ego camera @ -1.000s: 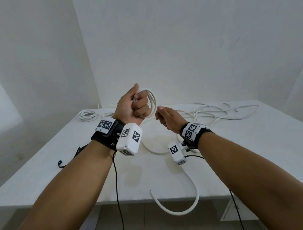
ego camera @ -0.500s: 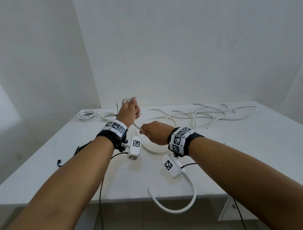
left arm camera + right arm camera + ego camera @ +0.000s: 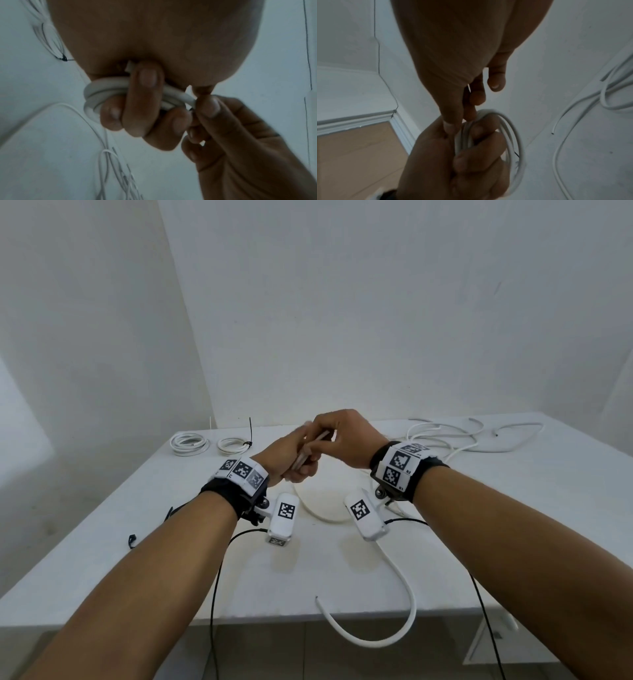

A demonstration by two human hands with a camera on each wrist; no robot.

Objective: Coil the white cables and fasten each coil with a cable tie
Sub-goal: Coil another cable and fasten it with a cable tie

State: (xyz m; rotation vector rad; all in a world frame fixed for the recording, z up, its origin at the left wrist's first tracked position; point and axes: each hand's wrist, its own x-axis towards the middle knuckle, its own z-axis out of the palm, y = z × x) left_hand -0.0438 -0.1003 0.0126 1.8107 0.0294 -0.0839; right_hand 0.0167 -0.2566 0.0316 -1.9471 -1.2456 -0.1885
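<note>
My left hand [image 3: 297, 470] grips a small coil of white cable [image 3: 101, 93] above the middle of the white table [image 3: 513, 508], its fingers [image 3: 142, 102] curled round the loops. My right hand [image 3: 322, 437] reaches over from the right and pinches the cable [image 3: 513, 129] between thumb and finger right at the left fist. The same cable's free length [image 3: 404, 587] runs under my right wrist and hangs over the table's front edge. Two finished coils [image 3: 189, 442] lie at the back left; the right one [image 3: 233, 445] carries a black cable tie [image 3: 250, 433].
Several loose white cables [image 3: 445, 436] sprawl across the back right of the table. Thin black camera leads [image 3: 219, 577] hang from both wrists. A black strap [image 3: 132, 541] lies at the left edge. White walls close off the back and left.
My left hand has come down from its raised position and turned. My right hand has risen and moved left to meet it, bringing another length of cable onto the coil.
</note>
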